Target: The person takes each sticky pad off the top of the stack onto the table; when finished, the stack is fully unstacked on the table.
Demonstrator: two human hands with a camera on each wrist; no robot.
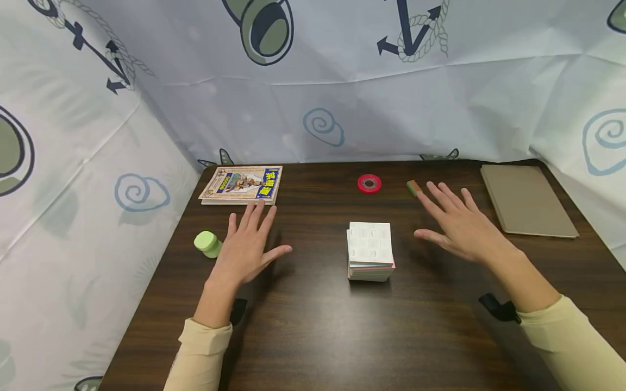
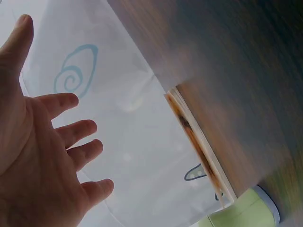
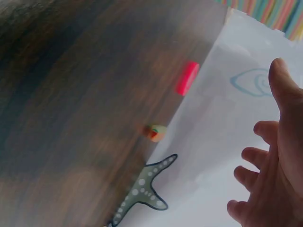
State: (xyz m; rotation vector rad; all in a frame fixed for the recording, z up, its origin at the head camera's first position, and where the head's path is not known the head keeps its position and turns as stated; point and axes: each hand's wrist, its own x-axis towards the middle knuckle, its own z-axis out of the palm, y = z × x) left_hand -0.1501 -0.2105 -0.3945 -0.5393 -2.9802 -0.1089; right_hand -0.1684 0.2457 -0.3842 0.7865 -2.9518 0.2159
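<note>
My left hand (image 1: 249, 239) hovers flat over the dark wooden table (image 1: 313, 326) with its fingers spread, holding nothing. It is just right of a small green jar (image 1: 207, 243) and just in front of a picture book (image 1: 242, 184). My right hand (image 1: 455, 222) is also spread and empty, to the right of a stack of pastel sticky notes (image 1: 370, 251). Its fingertips reach toward a small green-and-brown eraser (image 1: 413, 188). The left wrist view shows the open palm (image 2: 47, 156), the book's edge (image 2: 196, 146) and the jar (image 2: 241, 213). The right wrist view shows the open hand (image 3: 270, 189) and the eraser (image 3: 155, 132).
A red tape roll (image 1: 369, 183) lies at the back centre, also seen as the red roll (image 3: 187, 78) in the right wrist view. A brown notebook (image 1: 525, 200) lies at the back right. Printed fabric sheets (image 1: 98, 190) wall in the left, back and right sides.
</note>
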